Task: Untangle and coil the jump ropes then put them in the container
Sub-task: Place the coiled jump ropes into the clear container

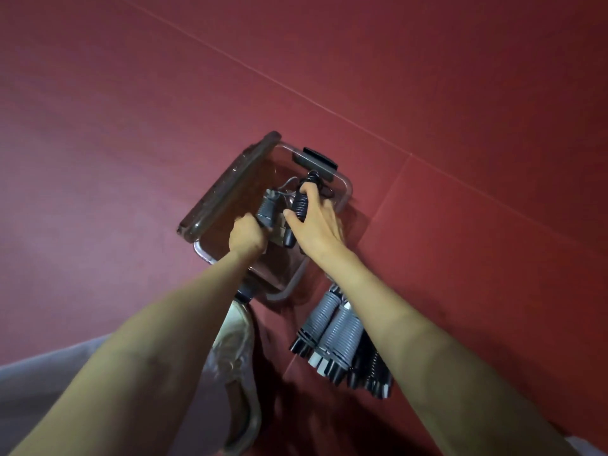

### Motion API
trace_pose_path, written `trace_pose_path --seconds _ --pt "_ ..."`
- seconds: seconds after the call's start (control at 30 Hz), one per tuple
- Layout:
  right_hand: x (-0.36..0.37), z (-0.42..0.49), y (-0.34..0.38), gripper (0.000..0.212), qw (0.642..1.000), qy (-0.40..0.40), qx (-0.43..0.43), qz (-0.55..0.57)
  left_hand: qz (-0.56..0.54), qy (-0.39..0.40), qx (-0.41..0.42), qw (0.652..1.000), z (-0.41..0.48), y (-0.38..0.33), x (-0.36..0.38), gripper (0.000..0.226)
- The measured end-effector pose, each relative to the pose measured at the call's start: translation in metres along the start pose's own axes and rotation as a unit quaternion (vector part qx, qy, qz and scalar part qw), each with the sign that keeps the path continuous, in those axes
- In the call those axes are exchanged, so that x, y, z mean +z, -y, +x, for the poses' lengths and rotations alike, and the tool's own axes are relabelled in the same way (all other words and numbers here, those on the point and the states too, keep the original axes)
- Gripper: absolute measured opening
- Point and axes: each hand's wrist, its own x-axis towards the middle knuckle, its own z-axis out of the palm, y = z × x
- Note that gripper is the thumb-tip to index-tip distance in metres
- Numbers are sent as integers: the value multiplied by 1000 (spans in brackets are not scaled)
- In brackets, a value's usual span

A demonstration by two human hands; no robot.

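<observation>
1. The left hand (pixel 246 238) is hiding the lower end of the grey handle (pixel 267 210). The left forearm is covering the near corner of the container (pixel 348 192).
2. The thin cord (pixel 285 185) is showing only as a short dark loop between the two handles. Where the rest of it runs is hard to make out.
3. The right forearm is cutting off part of the pile of spare handles (pixel 335 334) lying on the red floor (pixel 460 93) just beside the container.
4. The clear container is sitting open on the floor with its lid (pixel 227 185) leaning up along its far left side. A dark latch (pixel 317 159) is hanging at its far end.
5. Inside the container, small dark pieces are lying under the hands, too blurred to tell apart.
6. Both arms are reaching down and forward, with the hands close together over the container's opening.
7. The left hand is gripping the grey handle in a fist, its ribbed end pointing up and away.
8. The right hand (pixel 316 222) is pinching the black handle (pixel 300 204) of the jump rope between thumb and curled fingers.
9. A pale shoe (pixel 237 357) is showing between the forearms.
</observation>
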Motion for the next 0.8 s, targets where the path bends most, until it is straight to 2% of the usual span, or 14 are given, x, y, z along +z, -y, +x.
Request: trace_pose_path --seconds 0.1,0.27,0.33,0.37,0.4,0.47,0.5,0.57,0.67,0.8 --pt "5 11 -1 38 1000 15 -6 -20 43 -16 8 999 9 5 11 43" --pt "10 17 -3 37 1000 19 -6 -1 74 -28 62 995 13 8 14 30" --pt "11 19 -3 38 1000 15 -2 17 -12 -53 73 996 12 4 6 27" --pt "12 20 -3 39 1000 11 2 29 -105 -62 53 991 8 -3 -1 26" --pt "12 22 -3 39 999 3 9 45 -226 -46 25 973 0 -10 -9 23" --pt "11 24 -3 37 995 -12 29 94 -420 38 -3 907 -17 -21 -22 21" --pt "10 25 -2 35 992 -18 40 121 -440 88 14 894 -28 -24 -28 22" --pt "10 27 -1 30 985 -19 58 161 -424 146 50 892 -43 -25 -32 29" --pt "13 26 -3 23 975 -21 57 213 -406 114 61 905 -45 -18 -30 40" --pt "17 24 -13 37 969 55 33 238 -439 89 40 893 -43 -15 -25 25"
